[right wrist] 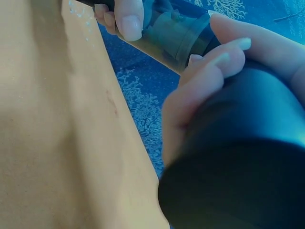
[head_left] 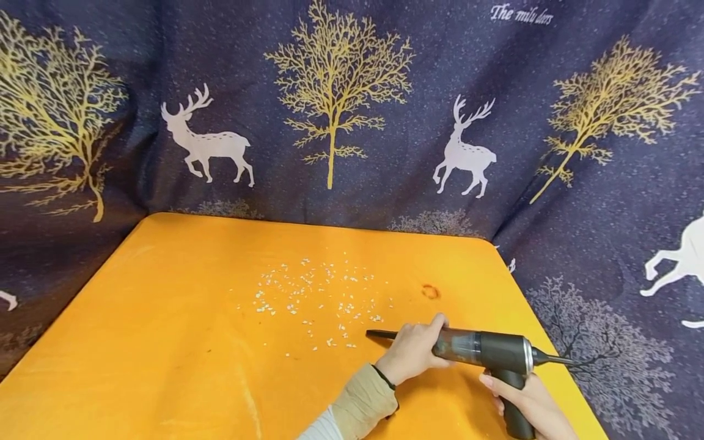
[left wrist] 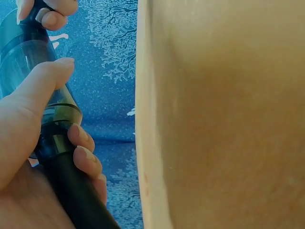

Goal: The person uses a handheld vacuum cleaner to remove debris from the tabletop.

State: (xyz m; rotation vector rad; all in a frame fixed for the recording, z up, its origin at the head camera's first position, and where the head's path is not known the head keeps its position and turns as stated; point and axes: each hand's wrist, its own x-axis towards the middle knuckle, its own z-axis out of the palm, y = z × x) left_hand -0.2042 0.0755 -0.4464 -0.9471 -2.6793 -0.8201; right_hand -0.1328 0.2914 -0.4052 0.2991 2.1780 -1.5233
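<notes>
A black handheld vacuum cleaner with a see-through dust cup is held over the right part of the orange table. My left hand grips its front end, fingers wrapped round the base of the flat black nozzle. My right hand holds the handle below the body. In the left wrist view the left thumb lies along the dust cup. The right wrist view shows the right fingers curled round the handle. Small white scraps lie scattered just beyond the nozzle tip.
A reddish ring mark shows on the table right of the scraps. A thin black spout sticks out from the vacuum's rear, over the table's right edge. Dark blue cloth with deer and trees hangs behind and beside the table.
</notes>
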